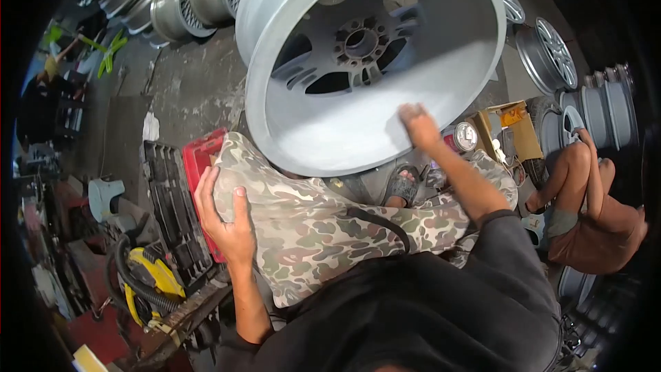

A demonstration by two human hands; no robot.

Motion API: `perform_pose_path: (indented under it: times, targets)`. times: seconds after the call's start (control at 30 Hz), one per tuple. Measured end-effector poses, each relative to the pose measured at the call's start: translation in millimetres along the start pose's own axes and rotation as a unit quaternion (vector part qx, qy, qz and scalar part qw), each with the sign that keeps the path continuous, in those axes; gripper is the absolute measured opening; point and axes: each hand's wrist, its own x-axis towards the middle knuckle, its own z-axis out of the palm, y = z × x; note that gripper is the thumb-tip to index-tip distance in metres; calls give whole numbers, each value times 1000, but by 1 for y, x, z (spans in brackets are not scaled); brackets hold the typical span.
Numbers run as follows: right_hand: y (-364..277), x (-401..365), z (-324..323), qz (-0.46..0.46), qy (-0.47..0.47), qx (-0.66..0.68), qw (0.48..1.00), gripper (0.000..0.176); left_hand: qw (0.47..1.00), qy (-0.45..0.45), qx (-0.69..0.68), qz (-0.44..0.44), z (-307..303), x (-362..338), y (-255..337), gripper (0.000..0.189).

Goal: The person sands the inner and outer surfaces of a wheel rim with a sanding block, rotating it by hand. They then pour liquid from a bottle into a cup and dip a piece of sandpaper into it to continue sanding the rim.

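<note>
A large grey-primed alloy wheel rim (pixel 323 134) stands tilted in front of me, its open barrel facing me and the hub and spokes deep inside. My right hand (pixel 418 124) is at the lower right of the barrel's inner wall, fingers curled and slightly blurred. Whatever those fingers may hold is hidden. On my camouflage-clad left knee rests my left hand (pixel 227 224), fingers spread and nothing in it.
A red crate (pixel 206 148) and a black one (pixel 175 207) stand left of my knee, near a yellow-and-black machine (pixel 148 275). Right of the rim are a tin (pixel 465 136) and a cardboard box (pixel 506 131). Another person (pixel 599 234) sits at right. More rims (pixel 175 7) line the back.
</note>
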Motion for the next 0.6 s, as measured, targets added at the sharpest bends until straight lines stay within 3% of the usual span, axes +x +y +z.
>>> perform_pose_path:
  times: [0.07,0.13,0.2,0.23,0.27,0.33,0.37,0.4,0.43,0.47,0.53,0.57,0.6]
  targets:
    - [11,-2,-4,-7,41,-25,999,47,1000,10,-8,1,-3,-3,-11,42]
    - [-20,8,32,55,46,3,997,43,1000,20,-2,-10,-5,-2,-18,42]
    - [-105,31,65,71,83,207,972,40,1000,20,-8,-13,-5,-1,-17,42]
    - [-159,55,44,69,103,306,944,37,1000,13,-10,-9,-4,1,-16,42]
    - [-207,83,-12,129,32,396,908,31,1000,6,-13,-4,-3,2,-14,41]
    - [-257,151,-70,155,116,497,846,28,1000,-3,-9,-3,1,7,-10,41]
    - [-262,180,-110,186,152,601,762,22,1000,-10,-8,-4,1,8,-8,40]
    - [-251,216,-122,114,300,606,728,25,1000,-8,-6,-5,1,9,-8,40]
    - [-233,243,-160,190,258,788,525,25,1000,-9,-4,-7,1,10,-8,40]
    - [-220,257,-199,254,191,906,281,28,1000,-8,-2,-12,1,10,-9,39]
    - [-207,249,-227,192,263,868,374,24,1000,7,1,-23,-1,8,-10,39]
    - [-209,235,-206,203,237,745,590,25,1000,14,2,-27,0,8,-10,39]
    - [-225,232,-165,133,317,628,698,28,1000,12,-1,-27,1,8,-11,39]
